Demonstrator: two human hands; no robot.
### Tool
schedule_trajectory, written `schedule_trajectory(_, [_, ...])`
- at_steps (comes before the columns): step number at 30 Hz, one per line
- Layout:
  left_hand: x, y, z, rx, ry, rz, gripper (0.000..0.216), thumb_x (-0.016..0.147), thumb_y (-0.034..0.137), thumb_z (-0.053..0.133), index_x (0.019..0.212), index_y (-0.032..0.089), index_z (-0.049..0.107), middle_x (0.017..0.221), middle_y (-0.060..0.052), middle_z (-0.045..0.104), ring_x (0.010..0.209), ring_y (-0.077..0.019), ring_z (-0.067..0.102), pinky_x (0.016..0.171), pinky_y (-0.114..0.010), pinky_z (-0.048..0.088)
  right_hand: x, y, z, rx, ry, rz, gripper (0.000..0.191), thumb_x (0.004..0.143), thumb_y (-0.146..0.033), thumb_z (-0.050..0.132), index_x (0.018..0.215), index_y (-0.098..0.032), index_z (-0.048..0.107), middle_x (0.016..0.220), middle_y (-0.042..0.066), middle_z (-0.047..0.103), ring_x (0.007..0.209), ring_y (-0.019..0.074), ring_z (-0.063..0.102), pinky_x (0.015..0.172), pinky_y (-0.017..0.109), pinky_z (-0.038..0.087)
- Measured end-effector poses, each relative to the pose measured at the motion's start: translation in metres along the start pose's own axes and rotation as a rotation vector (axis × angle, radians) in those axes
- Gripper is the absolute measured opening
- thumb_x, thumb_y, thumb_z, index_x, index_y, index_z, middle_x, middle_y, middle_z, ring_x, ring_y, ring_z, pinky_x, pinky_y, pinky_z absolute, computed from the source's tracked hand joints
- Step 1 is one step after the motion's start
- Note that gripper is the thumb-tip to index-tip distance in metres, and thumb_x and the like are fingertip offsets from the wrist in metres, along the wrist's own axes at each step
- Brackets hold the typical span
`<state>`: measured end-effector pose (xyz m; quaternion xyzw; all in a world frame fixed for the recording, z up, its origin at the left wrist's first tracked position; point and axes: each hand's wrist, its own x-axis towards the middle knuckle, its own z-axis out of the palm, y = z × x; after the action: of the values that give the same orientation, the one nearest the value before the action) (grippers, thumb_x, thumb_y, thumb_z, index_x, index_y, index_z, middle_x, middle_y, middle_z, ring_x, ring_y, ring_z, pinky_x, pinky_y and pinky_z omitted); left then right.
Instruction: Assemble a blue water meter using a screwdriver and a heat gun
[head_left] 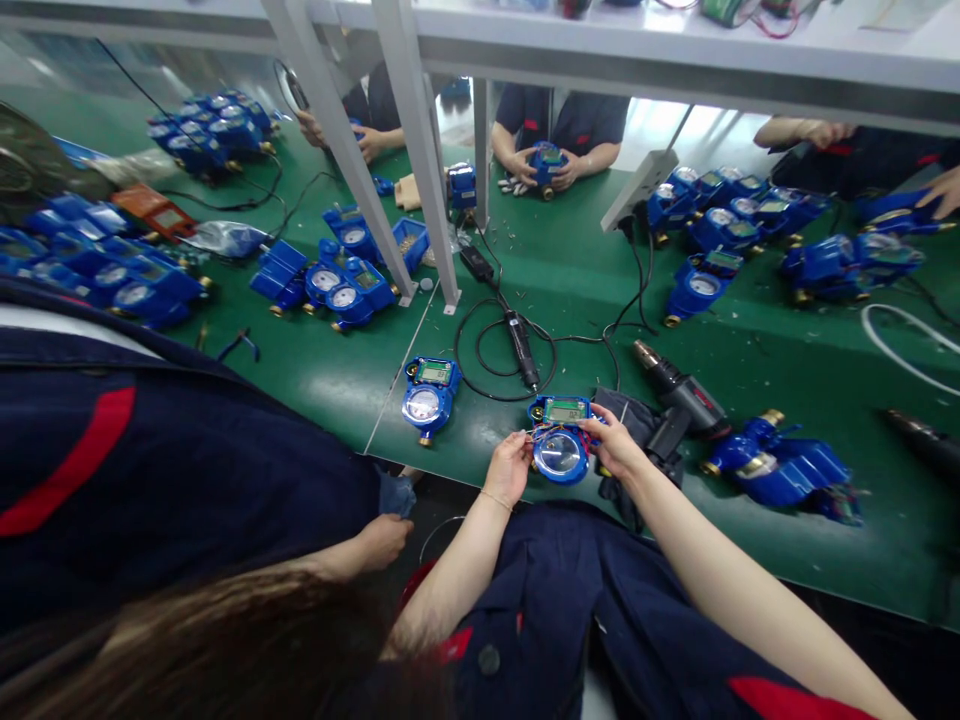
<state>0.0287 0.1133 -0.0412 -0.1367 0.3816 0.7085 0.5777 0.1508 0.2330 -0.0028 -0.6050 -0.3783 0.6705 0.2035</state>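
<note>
In front of me on the green bench is a blue water meter (561,456) with a round clear dial window. Its upper housing is uncovered, showing a green circuit board with a small display (565,411). My left hand (510,466) is closed at the meter's left side, fingertips pinched on thin wires (537,434) that cross between dial and board. From the right, my right hand (613,442) grips the meter's edge beside the board; its fingertips are partly hidden. A second opened water meter (427,398) lies to the left, apart from both hands.
Beyond the meter lies a black electric screwdriver (520,348) with a coiled cable. A heat gun (681,390) rests on dark cloth at right, near another blue meter (787,468). Shelf posts (420,140) rise ahead. Co-workers sit at left and across the bench among grouped meters.
</note>
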Motion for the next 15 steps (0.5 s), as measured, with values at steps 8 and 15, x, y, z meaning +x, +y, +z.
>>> schedule_trajectory(8, [0.0022, -0.0062, 0.0027, 0.187, 0.031, 0.175, 0.027, 0.054, 0.022, 0.071, 0.059, 0.016, 0.045, 0.060, 0.004, 0.053, 0.061, -0.0074, 0.051, 0.065, -0.021, 0.039, -0.0042, -0.0026, 0.0038, 0.002, 0.017, 0.007, 0.071, 0.044, -0.025, 0.073, 0.108, -0.024, 0.045, 0.076, -0.001, 0.057, 0.061, 0.0135, 0.052, 0.050, 0.024, 0.039])
schedule_trajectory(15, [0.0071, -0.0044, -0.0047, 0.456, 0.132, 0.348, 0.020, 0.057, 0.018, 0.069, 0.066, 0.018, 0.051, 0.060, 0.003, 0.056, 0.060, -0.0100, 0.052, 0.065, -0.023, 0.039, -0.0050, -0.0017, 0.0030, -0.001, 0.020, -0.001, 0.070, 0.043, -0.026, 0.072, 0.108, -0.024, 0.045, 0.077, -0.002, 0.056, 0.063, 0.0135, 0.051, 0.051, 0.024, 0.038])
